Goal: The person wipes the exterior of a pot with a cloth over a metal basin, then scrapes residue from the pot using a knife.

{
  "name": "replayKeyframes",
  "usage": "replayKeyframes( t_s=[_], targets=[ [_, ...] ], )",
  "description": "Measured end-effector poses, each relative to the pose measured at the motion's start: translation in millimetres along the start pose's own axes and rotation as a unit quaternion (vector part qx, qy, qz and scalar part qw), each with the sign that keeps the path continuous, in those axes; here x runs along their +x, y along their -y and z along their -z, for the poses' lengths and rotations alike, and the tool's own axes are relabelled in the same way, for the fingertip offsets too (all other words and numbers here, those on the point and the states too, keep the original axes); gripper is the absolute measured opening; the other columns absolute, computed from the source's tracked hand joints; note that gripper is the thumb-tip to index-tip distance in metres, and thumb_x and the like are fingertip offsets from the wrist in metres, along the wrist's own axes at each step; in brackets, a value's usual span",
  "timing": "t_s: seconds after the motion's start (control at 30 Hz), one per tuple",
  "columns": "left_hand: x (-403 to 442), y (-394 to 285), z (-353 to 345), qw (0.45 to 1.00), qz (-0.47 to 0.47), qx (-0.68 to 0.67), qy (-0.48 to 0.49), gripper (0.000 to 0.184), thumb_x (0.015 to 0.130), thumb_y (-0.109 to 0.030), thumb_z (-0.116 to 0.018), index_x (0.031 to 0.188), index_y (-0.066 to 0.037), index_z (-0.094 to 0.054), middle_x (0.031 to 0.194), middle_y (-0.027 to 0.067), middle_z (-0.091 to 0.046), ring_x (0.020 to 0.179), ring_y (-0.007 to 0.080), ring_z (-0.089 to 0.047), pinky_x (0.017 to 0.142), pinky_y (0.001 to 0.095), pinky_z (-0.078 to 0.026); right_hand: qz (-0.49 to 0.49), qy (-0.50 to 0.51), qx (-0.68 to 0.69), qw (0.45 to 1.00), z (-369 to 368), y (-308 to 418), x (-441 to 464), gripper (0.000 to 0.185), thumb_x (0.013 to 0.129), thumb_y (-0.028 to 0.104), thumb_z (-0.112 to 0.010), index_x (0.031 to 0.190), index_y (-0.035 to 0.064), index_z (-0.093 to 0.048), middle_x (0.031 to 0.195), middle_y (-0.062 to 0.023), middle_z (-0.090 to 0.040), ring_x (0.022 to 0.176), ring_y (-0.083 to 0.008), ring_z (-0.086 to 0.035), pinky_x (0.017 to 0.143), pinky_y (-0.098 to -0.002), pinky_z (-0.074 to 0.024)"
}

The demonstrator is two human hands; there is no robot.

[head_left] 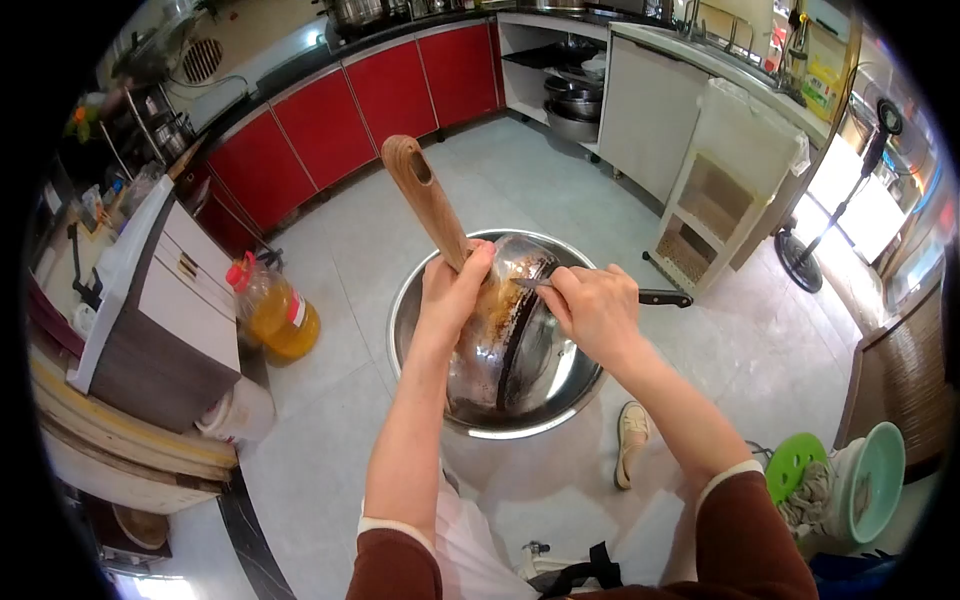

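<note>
A pan (478,352) with a wooden handle (428,200) is tilted inside a wide stainless-steel basin (399,335) on the floor. My left hand (455,292) is closed around the base of the handle, which points up and away. Brown, burnt-looking residue (500,305) marks the pan's outer surface near its dark edge. My right hand (597,308) grips a small knife (662,298), its black handle sticking out to the right. The blade reaches left over the stained area and appears to touch it. Fingers partly cover the knife.
A jug of yellow oil (283,325) stands on the floor at left, beside a white cabinet (190,275). Red cupboards (345,115) line the back. A wheeled rack (700,215), a floor fan (798,262) and a green tub (880,480) are at right. One shoe (632,445) shows below.
</note>
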State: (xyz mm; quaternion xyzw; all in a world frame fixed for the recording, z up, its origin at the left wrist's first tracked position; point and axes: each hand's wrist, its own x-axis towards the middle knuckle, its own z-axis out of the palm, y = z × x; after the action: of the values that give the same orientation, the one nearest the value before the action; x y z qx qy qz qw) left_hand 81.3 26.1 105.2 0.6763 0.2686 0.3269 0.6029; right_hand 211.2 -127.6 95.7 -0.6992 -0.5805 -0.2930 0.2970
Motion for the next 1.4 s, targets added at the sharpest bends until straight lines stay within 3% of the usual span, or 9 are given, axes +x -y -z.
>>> replayKeyframes(
  t_s=[0.5,0.67,0.77,0.87,1.0,1.4],
  targets=[
    [2,3,-1,1.000,-0.025,0.010,0.004,0.037,0.090,-0.037,-0.065,0.100,-0.001,-0.069,0.092,0.0024,-0.061,0.089,0.0119,-0.054,0.080,0.0285,-0.043,-0.013,0.022,0.022,0.999,4,6,-3,0.021,0.086,0.025,-0.069,0.076,0.0119,-0.056,0.061,-0.0015,-0.057,0.058,-0.0231,-0.059,0.056,-0.0358,-0.0359],
    [0,-2,-5,0.999,-0.035,0.032,-0.001,0.039,0.090,-0.038,-0.065,0.100,-0.001,-0.068,0.090,0.0024,-0.061,0.088,0.0118,-0.054,0.078,0.0287,-0.043,-0.027,0.068,0.018,0.997,-4,4,8,0.014,0.087,0.022,-0.066,0.086,0.0100,-0.060,0.067,-0.0058,-0.060,0.063,-0.0298,-0.062,0.055,-0.0433,-0.0437],
    [1,2,-5,0.999,-0.036,0.018,0.002,0.039,0.090,-0.038,-0.065,0.100,-0.001,-0.068,0.090,0.0026,-0.061,0.087,0.0118,-0.054,0.078,0.0288,-0.043,-0.040,0.105,0.002,0.994,-9,-1,9,0.012,0.089,0.020,-0.061,0.085,0.0082,-0.061,0.078,-0.0093,-0.066,0.071,-0.0290,-0.068,0.061,-0.0422,-0.0512],
    [4,5,-2,0.999,-0.035,0.030,0.001,0.039,0.090,-0.038,-0.065,0.100,-0.001,-0.068,0.090,0.0026,-0.060,0.087,0.0117,-0.053,0.078,0.0287,-0.043,-0.049,0.113,-0.024,0.992,-12,-5,12,0.012,0.089,0.021,-0.061,0.085,0.0089,-0.061,0.073,-0.0078,-0.065,0.070,-0.0298,-0.068,0.059,-0.0410,-0.0524],
    [2,4,-2,1.000,-0.016,0.007,-0.003,0.038,0.090,-0.038,-0.065,0.100,-0.001,-0.067,0.091,0.0027,-0.060,0.088,0.0117,-0.053,0.078,0.0287,-0.043,0.001,0.066,0.014,0.998,-6,15,3,0.023,0.087,0.027,-0.066,0.076,0.0103,-0.057,0.065,-0.0052,-0.062,0.060,-0.0285,-0.064,0.049,-0.0414,-0.0470],
    [6,5,-3,1.000,-0.023,0.013,0.001,0.036,0.091,-0.036,-0.064,0.100,-0.001,-0.067,0.091,0.0026,-0.061,0.088,0.0115,-0.053,0.078,0.0295,-0.043,-0.001,0.028,0.002,1.000,-6,8,1,0.028,0.088,0.028,-0.067,0.071,0.0095,-0.055,0.063,-0.0040,-0.061,0.057,-0.0267,-0.063,0.049,-0.0394,-0.0467]
  ],
)
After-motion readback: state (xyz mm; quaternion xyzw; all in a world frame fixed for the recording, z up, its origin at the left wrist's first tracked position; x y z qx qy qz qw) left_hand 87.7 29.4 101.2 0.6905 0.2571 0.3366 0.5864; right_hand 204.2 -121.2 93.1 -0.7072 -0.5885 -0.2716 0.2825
